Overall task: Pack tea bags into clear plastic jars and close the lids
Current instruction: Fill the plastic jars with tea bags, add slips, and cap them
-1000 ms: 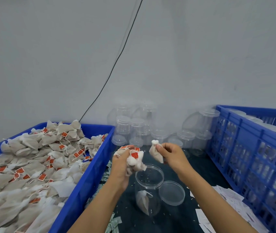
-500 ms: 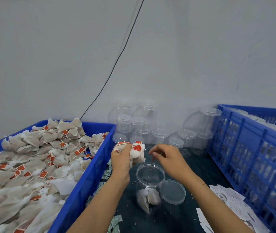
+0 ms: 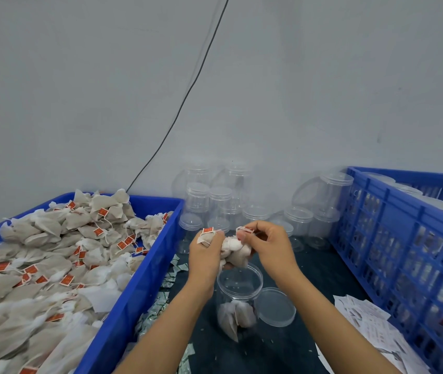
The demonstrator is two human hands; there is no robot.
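Observation:
An open clear plastic jar [image 3: 239,282] stands on the dark table with a few tea bags [image 3: 236,317] at its bottom. Its clear lid [image 3: 275,307] lies flat just to the right. Above the jar's mouth my left hand [image 3: 205,255] grips a bunch of tea bags [image 3: 235,251] with red tags. My right hand [image 3: 269,244] pinches one bag of that bunch at its top. A blue tray [image 3: 144,276] on the left holds a heap of loose tea bags [image 3: 53,257].
Several empty lidded clear jars [image 3: 220,201] stand against the grey wall behind my hands. A blue slatted crate [image 3: 404,238] with jars inside stands at the right. White paper slips [image 3: 366,322] lie in front of it, small sachets [image 3: 171,273] beside the tray. A black cable [image 3: 182,103] runs down the wall.
My right hand dropped a tea bag into the jar, then came back up to the bunch in my left hand and now pinches another bag.

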